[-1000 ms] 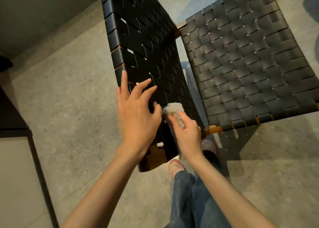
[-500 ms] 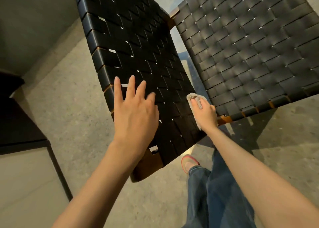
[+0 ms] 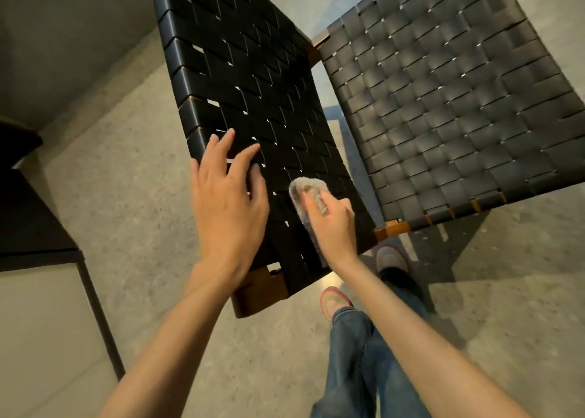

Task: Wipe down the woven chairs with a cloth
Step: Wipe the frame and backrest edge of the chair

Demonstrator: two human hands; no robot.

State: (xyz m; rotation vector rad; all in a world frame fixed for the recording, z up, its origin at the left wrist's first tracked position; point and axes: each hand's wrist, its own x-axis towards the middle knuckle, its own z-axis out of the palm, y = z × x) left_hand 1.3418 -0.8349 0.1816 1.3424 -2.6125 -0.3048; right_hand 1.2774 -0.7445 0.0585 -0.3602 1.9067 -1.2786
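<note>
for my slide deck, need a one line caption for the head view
Right hand wipes a grey cloth over the black woven chair back while the open left hand rests on it.

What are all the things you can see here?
near woven panel: one, black, under both hands
other woven panel: one, black, to its right
wooden frame: one, brown, at the panels' corners
cloth: one, grey, on the near woven panel
floor: one, grey, beneath everything
dark furniture: one, black, left edge
jeans: one pair, blue, bottom
shoes: two, pinkish, on the floor
left hand: one, fingers spread over the near woven panel
right hand: one, grips the cloth
</note>
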